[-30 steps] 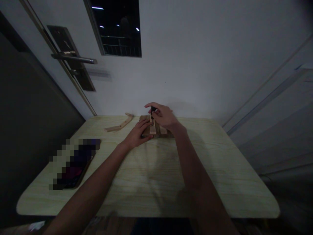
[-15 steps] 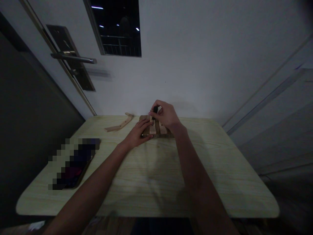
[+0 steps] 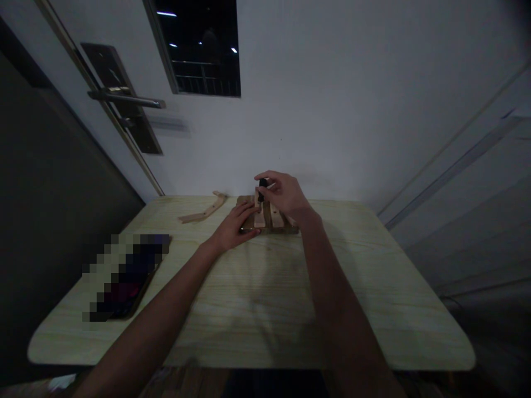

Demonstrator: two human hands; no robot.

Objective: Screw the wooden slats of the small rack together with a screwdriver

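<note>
A dark wooden board (image 3: 269, 222) with pale wooden strips lies near the table's far edge. My right hand (image 3: 285, 193) pinches the black handle of a screwdriver (image 3: 262, 190), held upright over the left pale strip (image 3: 259, 220). The screwdriver's tip meets that strip near my left fingertips. Fingers spread, my left hand (image 3: 235, 225) lies flat on the board's left side, its thumb along the front edge. A second pale strip (image 3: 276, 216) with a dark hole sits to the right, partly under my right hand.
A bent pale wooden piece (image 3: 203, 213) with holes lies left of the board. On the table's left side is a phone-like dark object (image 3: 136, 287), partly pixelated. Behind the table (image 3: 257, 309) stands a white door with a metal handle (image 3: 126, 99) and a dark window (image 3: 203, 50).
My right fingers have shifted their hold around the screwdriver handle, and the hand has turned slightly, showing more of the right strip. My left hand stays in place.
</note>
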